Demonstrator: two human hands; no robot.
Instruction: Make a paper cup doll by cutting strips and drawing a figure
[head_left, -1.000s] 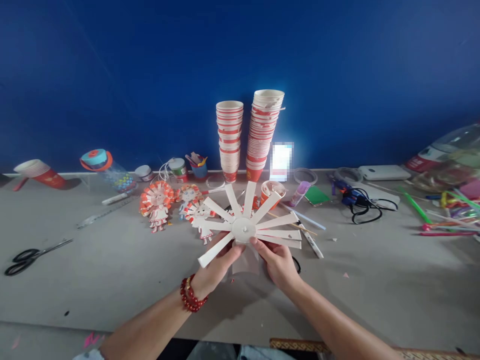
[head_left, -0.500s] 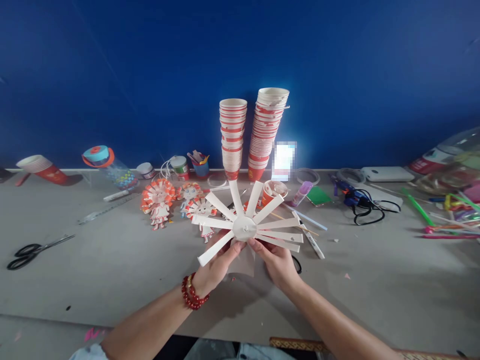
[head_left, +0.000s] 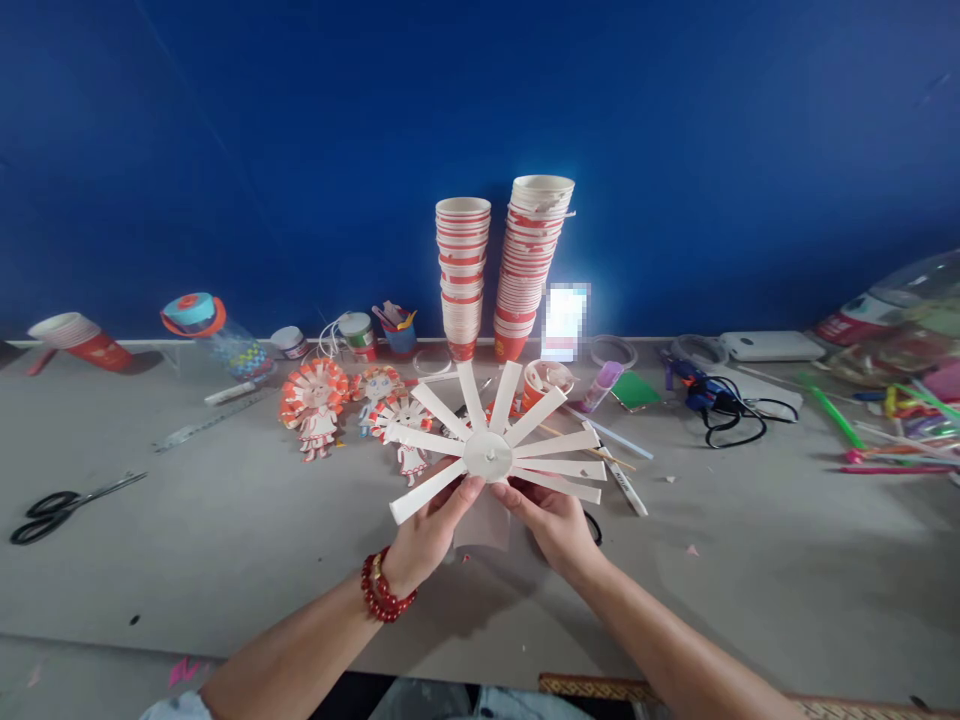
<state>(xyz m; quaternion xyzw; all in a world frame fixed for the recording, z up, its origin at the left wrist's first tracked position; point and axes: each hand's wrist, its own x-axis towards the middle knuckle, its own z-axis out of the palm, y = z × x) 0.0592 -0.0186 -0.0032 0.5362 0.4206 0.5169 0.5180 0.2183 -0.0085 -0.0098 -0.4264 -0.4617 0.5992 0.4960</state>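
A pair of bare hands holds a cut paper cup (head_left: 489, 456) above the worktop (head_left: 247, 560), about midway along its front edge. The left hand (head_left: 429, 530), its wrist ringed with red beaded bracelets (head_left: 386, 590), and the right hand (head_left: 559, 525) both grasp the near side of the cup's round base, thumbs in front and other fingers partly hidden behind. White strips (head_left: 427, 490) splay from the base like spokes, while a wider flap (head_left: 480, 530) hangs below it, between the hands.

Just beyond, paper dolls (head_left: 315, 410) with fringed heads lie toward the back edge, left of centre. Two tall stacks of red-and-white paper cups (head_left: 463, 270) rise at the middle of the back edge before a blue wall (head_left: 300, 150), a bright, blurred screen (head_left: 566, 320) beside the taller one. Black-handled scissors (head_left: 56, 512) rest toward the left end of the worktop, and a blue-lidded bottle (head_left: 232, 345) sits near the back edge on that side. A white marker (head_left: 628, 490) lies just past the right hand; farther right are a blue glue gun (head_left: 694, 385) with a black cord (head_left: 729, 442) and, toward the right end, a jumble of coloured sticks (head_left: 900, 430).
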